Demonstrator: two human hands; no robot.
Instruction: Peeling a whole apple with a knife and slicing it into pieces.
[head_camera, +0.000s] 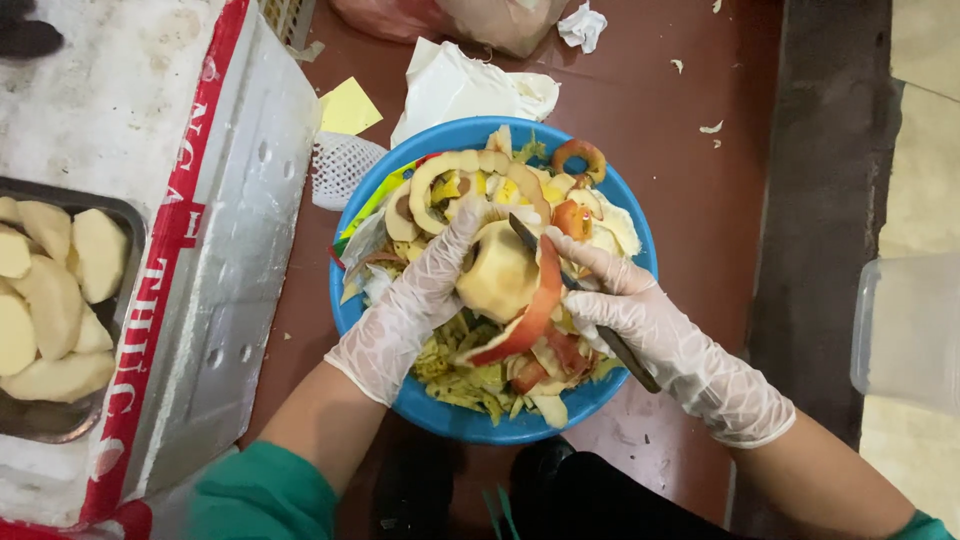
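Observation:
My left hand (415, 300), in a thin clear glove, grips a mostly peeled apple (497, 275) over a blue bowl (352, 316). My right hand (650, 330), also gloved, holds a knife (527, 235) whose blade lies against the apple's upper right side. A long strip of red peel (530, 320) curls down from the apple toward the bowl. The bowl is heaped with apple peels, cores and vegetable scraps (480, 185).
At the left, a metal tray (128, 215) of peeled apple pieces (50, 290) rests on a white foam box with red tape (230, 250). A foam fruit net (340, 170), yellow paper (348, 108) and a white bag (460, 85) lie on the brown floor. A clear container (905, 330) stands right.

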